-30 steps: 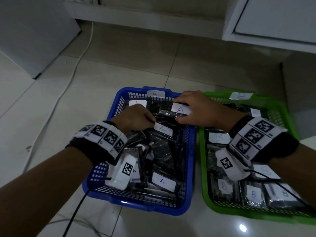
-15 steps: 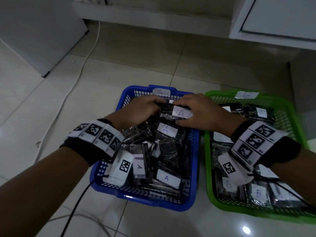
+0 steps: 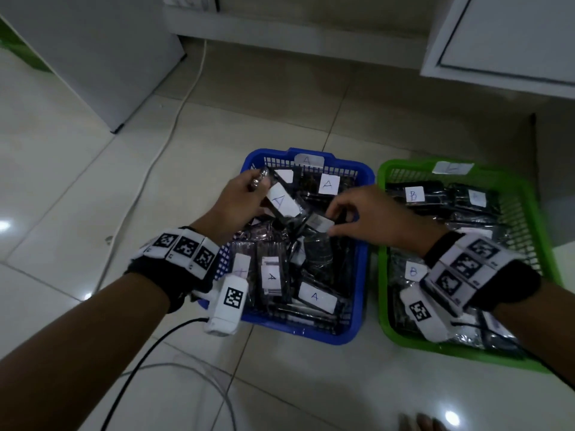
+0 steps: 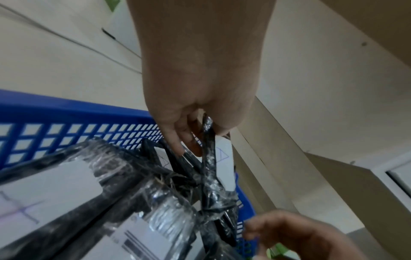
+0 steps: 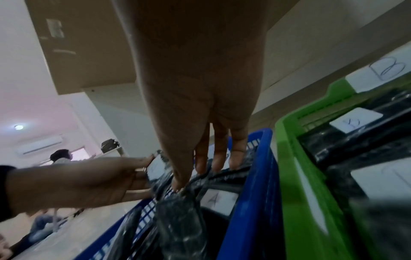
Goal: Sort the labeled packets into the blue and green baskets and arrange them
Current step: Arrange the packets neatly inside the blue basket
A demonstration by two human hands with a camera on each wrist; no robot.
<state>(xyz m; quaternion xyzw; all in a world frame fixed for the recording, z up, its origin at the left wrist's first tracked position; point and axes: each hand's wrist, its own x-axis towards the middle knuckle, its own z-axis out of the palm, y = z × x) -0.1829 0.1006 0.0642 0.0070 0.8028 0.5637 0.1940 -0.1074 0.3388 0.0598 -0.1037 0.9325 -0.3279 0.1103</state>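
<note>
The blue basket, tagged A, holds several black plastic-wrapped packets with white A labels. Beside it on the right, the green basket holds packets labelled B. My left hand grips one A packet and holds it tilted above the far left part of the blue basket; in the left wrist view the left hand pinches that A packet by its edge. My right hand pinches the end of another packet in the basket's middle. In the right wrist view the right hand has its thumb and fingers on that packet.
The baskets stand side by side on a pale tiled floor. A white cable runs along the floor at the left beside a white cabinet. Another white unit stands at the far right. Toes show at the bottom edge.
Both hands lay on packets at the far end of the blue basket. The left hand has since lifted an A packet up and left, and the right hand has drawn back to pinch another packet.
</note>
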